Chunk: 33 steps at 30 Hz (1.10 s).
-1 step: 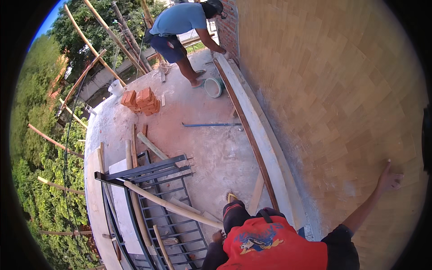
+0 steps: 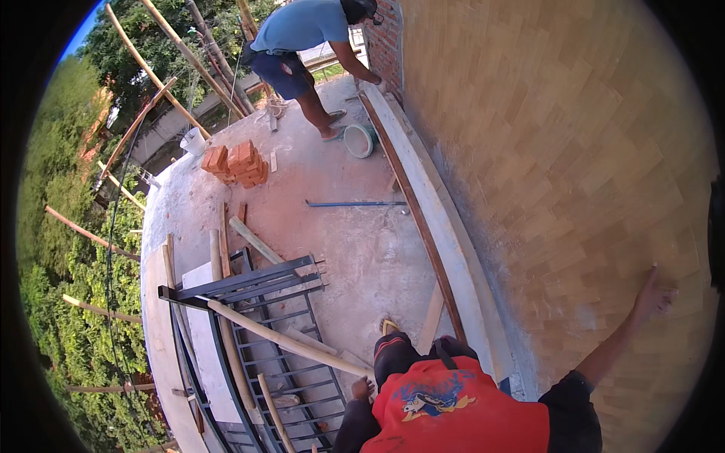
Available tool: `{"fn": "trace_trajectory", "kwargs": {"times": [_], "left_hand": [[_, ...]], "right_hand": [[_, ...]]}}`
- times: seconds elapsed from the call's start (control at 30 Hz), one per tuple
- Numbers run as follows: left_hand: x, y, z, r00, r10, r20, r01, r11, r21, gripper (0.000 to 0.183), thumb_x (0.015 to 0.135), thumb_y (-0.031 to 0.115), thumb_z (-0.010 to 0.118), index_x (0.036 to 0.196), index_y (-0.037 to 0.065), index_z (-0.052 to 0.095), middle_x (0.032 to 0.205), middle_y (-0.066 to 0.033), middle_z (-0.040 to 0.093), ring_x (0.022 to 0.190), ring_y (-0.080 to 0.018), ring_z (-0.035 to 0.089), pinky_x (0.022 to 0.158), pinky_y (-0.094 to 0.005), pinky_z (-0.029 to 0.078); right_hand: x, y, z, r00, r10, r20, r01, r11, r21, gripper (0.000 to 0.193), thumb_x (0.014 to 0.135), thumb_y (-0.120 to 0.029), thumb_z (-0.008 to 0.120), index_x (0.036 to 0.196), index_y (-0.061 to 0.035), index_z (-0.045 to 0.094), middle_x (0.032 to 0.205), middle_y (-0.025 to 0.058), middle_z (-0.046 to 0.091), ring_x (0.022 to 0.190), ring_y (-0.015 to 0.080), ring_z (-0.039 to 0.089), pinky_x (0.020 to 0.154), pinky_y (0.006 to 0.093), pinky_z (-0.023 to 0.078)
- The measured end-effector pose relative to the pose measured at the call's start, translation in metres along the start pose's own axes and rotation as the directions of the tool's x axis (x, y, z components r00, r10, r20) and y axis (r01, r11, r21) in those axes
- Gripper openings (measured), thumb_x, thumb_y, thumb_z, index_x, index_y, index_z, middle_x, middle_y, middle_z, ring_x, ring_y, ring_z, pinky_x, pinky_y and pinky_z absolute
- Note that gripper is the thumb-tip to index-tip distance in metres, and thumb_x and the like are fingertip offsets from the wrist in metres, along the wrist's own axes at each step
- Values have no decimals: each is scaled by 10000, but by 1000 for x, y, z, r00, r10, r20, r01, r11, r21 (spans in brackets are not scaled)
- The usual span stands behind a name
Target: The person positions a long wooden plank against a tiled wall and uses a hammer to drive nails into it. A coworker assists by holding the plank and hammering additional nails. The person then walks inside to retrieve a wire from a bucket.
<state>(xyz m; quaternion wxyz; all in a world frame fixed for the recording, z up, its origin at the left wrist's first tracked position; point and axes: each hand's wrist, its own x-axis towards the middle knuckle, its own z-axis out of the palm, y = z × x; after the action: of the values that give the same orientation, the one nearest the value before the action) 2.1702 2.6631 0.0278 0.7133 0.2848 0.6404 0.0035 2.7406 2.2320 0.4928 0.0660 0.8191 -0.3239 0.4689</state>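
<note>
My right hand [image 2: 655, 297] is at the end of my outstretched arm, its fingers apart against a tan, wood-patterned surface [image 2: 544, 189]. Nothing shows in it. Low in the view, my left hand [image 2: 363, 389] is beside my leg, close to the end of a pale wooden pole [image 2: 294, 346]. Its fingers look curled, and anything inside them is hidden. A long whitish slab [image 2: 423, 162] with a brown board [image 2: 411, 198] along its edge runs from beside me to a brick wall [image 2: 384, 53].
At the slab's far end a co-worker in a blue shirt [image 2: 298, 26] bends over it, beside a bucket [image 2: 359, 141]. Stacked bricks [image 2: 243, 164] and a blue rod [image 2: 355, 204] lie on the concrete. A black metal frame [image 2: 242, 283] with poles lies to my left.
My left hand is slightly higher and shows more clearly beside my leg. My right hand stays against the tan surface. The co-worker still bends at the slab, a little higher in view.
</note>
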Motion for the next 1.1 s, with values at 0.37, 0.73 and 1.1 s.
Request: {"fn": "trace_trajectory", "kwargs": {"times": [0.37, 0.73, 1.1], "left_hand": [[102, 221, 22, 962, 272, -38, -269, 961, 63, 239, 894, 210, 524, 1027, 16, 566, 788, -50, 594, 637, -150, 579, 519, -273, 442], [159, 307, 115, 998, -48, 34, 36, 951, 308, 286, 901, 223, 524, 1097, 16, 557, 888, -92, 633, 696, -177, 616, 547, -287, 478], [201, 530, 211, 991, 80, 111, -127, 847, 516, 359, 917, 253, 534, 1173, 5, 488, 1048, -148, 607, 794, -212, 617, 653, -303, 497]], "right_hand": [[-13, -44, 111, 999, 32, 0, -32, 997, -70, 1186, 685, -825, 453, 1422, 42, 116, 1374, 411, 141, 1192, 498, 338, 887, 553, 394], [-100, -185, 83, 984, -44, -174, -10, 954, -300, 959, 836, -674, 430, 1341, 125, 268, 1196, 444, 374, 1156, 525, 407, 906, 558, 402], [-203, -300, 65, 988, 3, 154, -14, 998, 67, 873, 848, -461, 600, 1396, 67, 171, 1407, 335, 141, 1310, 477, 195, 1013, 504, 322]]}}
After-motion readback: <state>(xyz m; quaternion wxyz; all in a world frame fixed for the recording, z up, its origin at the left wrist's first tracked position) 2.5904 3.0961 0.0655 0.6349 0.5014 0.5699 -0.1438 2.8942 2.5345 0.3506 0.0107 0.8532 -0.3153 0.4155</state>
